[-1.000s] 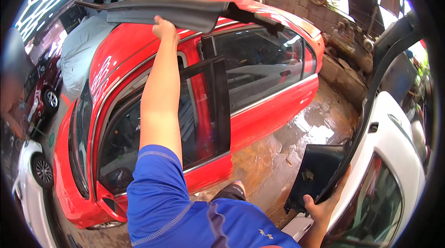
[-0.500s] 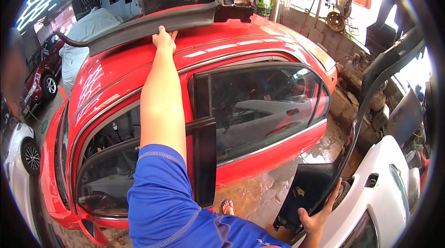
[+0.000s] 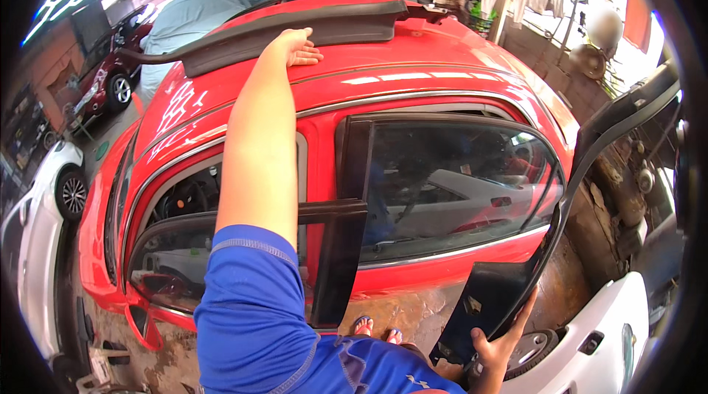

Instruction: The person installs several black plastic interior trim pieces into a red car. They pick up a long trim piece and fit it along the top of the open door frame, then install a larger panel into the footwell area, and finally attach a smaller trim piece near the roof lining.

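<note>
red car roof (image 3: 413,58): glossy metal | long trim (image 3: 339,28): matt, plastic-looking | blue sleeve (image 3: 254,283): cloth | window (image 3: 457,187): smooth glass

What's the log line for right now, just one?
left hand: open, at long black strip, touch unclear | strip: on red car roof | right hand: holding curved black piece

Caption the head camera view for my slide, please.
Open left hand at a dark panel on a red car's roof; right hand grips a second dark panel.
</note>
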